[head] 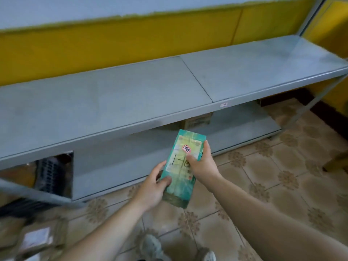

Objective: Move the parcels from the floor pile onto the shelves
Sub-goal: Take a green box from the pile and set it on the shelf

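Note:
A green box-shaped parcel (183, 162) with a white label, a red sticker and black handwriting is held in the air in front of the grey metal shelf unit. My left hand (153, 187) grips its near left edge, thumb on top. My right hand (202, 162) grips its right side, thumb pressed on the label. The upper shelf (105, 102) is bare. The lower shelf (120, 155) lies just beyond the parcel. Brown parcels of the floor pile (37, 240) sit blurred at the bottom left.
A brown carton (197, 120) stands at the back of the lower shelf. A dark item (50, 172) sits in the shelf's left bay. A yellow wall (120, 40) backs the unit. Patterned floor tiles (282, 185) spread to the right. My shoes (150, 245) show below.

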### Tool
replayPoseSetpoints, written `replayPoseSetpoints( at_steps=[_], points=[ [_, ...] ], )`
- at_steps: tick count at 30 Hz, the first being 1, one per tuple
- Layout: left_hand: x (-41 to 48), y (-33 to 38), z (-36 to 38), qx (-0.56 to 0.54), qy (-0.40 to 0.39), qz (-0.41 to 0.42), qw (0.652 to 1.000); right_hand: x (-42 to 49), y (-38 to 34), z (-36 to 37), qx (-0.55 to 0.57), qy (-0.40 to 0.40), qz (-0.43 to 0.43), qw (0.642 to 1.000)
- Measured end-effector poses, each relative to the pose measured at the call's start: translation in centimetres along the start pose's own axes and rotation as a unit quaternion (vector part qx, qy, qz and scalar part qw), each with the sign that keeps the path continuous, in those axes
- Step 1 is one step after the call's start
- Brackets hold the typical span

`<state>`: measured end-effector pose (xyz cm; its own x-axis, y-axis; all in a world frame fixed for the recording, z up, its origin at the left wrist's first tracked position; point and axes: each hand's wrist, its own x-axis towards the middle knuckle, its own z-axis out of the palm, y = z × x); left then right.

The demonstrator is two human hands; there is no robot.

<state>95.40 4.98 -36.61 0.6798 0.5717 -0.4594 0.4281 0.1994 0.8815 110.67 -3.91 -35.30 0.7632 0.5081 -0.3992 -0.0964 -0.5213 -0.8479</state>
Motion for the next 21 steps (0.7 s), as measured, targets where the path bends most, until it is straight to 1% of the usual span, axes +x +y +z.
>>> replayPoseSetpoints(
  at_steps=[5,10,13,15,18,21],
  points=[
    [6.7,-3.0,-2.8,-0.06,0.028,-0.046,0.997,7.9,1.1,5.1,-0.047,-0.054,0.017,0.997],
    [15.4,-7.5,-4.9,-0.044,0.054,-0.048,0.996,17.0,4.2,9.2,-0.136,-0.1,-0.007,0.986],
    [21.8,-11.1,-4.7,-0.034,0.083,-0.057,0.994,23.5,7.6,11.0,-0.155,-0.115,-0.037,0.981],
    [26.3,-13.9,-3.7,-0.016,0.109,-0.051,0.993,27.9,10.1,12.2,-0.17,-0.123,-0.064,0.976],
    [32.6,-18.2,-2.2,0.004,0.143,-0.021,0.989,34.1,14.3,14.2,-0.185,-0.126,-0.111,0.968],
    [37.8,-22.0,-1.1,0.064,0.157,0.015,0.985,38.9,18.7,16.2,-0.188,-0.126,-0.136,0.965]
  ],
)
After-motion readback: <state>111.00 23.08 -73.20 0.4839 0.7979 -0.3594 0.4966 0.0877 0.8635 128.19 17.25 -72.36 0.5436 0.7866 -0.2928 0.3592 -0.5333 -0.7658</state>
